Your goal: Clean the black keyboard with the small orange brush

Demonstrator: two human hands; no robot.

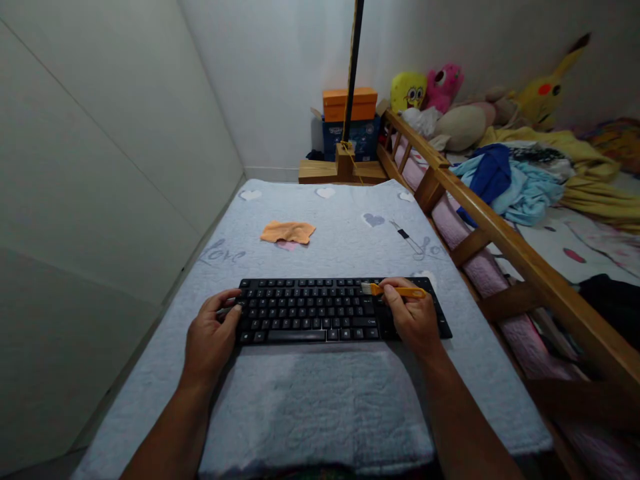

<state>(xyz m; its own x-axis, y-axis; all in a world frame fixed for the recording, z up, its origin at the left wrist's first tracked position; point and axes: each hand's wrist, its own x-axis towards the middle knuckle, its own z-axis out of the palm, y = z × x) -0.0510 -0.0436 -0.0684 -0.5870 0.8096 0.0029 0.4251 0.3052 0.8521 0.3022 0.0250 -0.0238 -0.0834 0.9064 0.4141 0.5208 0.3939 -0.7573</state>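
Note:
A black keyboard lies flat across the cloth-covered table. At its left end my left hand grips the edge, thumb and fingers closed on the side by the leftmost keys. My right hand, over the right part of the keyboard, pinches a small brush with an orange handle. The pale bristles point left and rest at the upper row of keys, near the right end of the main block. Part of the number pad is hidden under this hand.
Beyond the keyboard lie an orange cloth and a thin metal tool with a black band. A wooden bed rail runs along the right side. Boxes stand at the back; a pale wall rises on the left.

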